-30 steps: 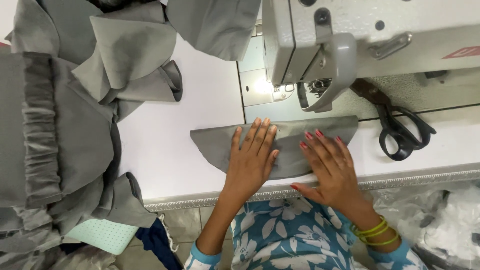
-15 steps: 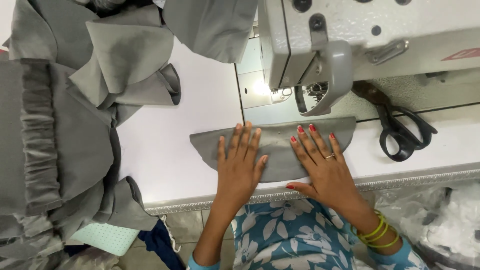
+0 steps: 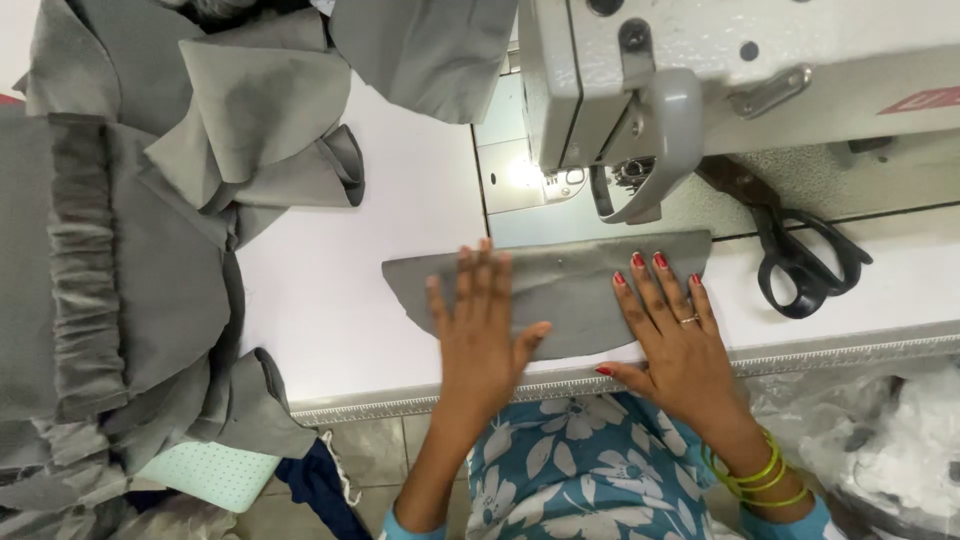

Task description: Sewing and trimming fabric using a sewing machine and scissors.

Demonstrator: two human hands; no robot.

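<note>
Left hand (image 3: 480, 325) slid left; right hand (image 3: 675, 335) unmoved, both flat, open, pressing grey fabric piece (image 3: 560, 285).

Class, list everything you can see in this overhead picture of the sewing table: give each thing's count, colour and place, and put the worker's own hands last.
Curved grey fabric piece: one, grey, flat on the table under both hands.
White sewing table: one, white, across the middle.
Pale grey sewing machine: one, top right, its lamp lit beyond the piece.
Black-handled scissors: one, black, on the table right of the piece.
Heap of grey cloth pieces: many, grey, left side and top.
Clear plastic bag: one, bottom right, below the table edge.
Pale green perforated pad: one, bottom left.
Left hand: flat on the piece's left part.
Right hand: red nails, ring, green bangles at the wrist, flat on the piece's right part.
</note>
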